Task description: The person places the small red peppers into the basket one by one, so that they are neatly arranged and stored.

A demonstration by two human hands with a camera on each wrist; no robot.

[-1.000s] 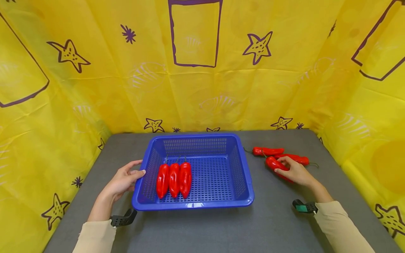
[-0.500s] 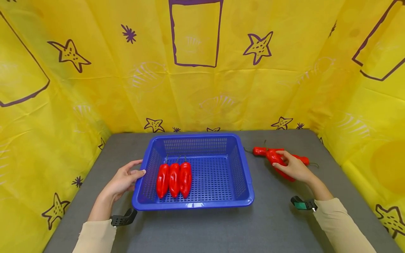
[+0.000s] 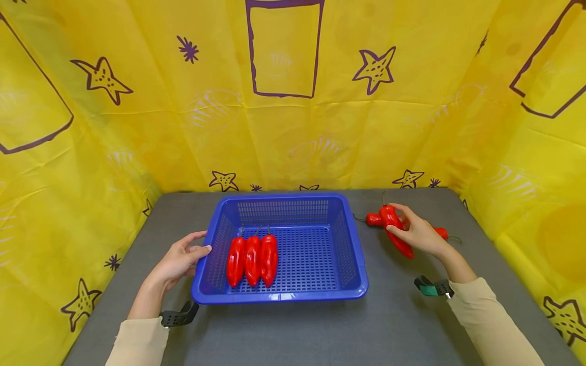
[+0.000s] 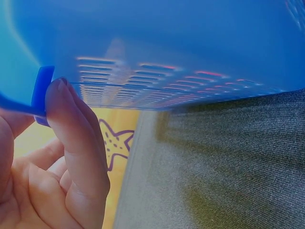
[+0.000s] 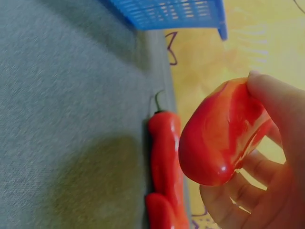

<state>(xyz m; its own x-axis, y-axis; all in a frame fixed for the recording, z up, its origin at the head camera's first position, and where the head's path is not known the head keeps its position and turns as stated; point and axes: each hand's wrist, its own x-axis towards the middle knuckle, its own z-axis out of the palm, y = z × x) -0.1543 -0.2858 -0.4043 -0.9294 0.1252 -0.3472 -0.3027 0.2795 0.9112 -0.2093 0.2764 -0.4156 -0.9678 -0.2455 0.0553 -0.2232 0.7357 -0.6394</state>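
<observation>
Shifted leftward and farther out since the earlier frame: red chili pepper (image 3: 390,217), along with right hand (image 3: 421,235) grasping it, now tilted less sideways, stem end foremost. Nearest, front edge of blue plastic basket (image 3: 280,297), unmoved on gray tabletop (image 3: 274,335). At its left side, left hand (image 3: 178,260), also unmoved, thumb over the rim and fingers outside, pinching it; best kept firm but light, to steady without tipping. Inside, toward the left, three red chili peppers (image 3: 252,260) side by side, stems pointing away.

Beyond, at right, the pepper in hand: off the tabletop, judging by the right wrist view, with thumb on one side and fingers curled round the other, about midway along. Keep that mid-body grasp gentle but secure on so slick-looking a skin; raise clear of neighbors before any sideways travel; guard the stem against snagging. In looks, long, bright red, glossy, faintly creased, tapering toward the near end, thin stem at the other.

Just behind, partly hidden, two loose peppers (image 3: 374,219), stems in opposite directions. Farthest, yellow curtain (image 3: 339,124) with purple starfish (image 3: 375,70).
</observation>
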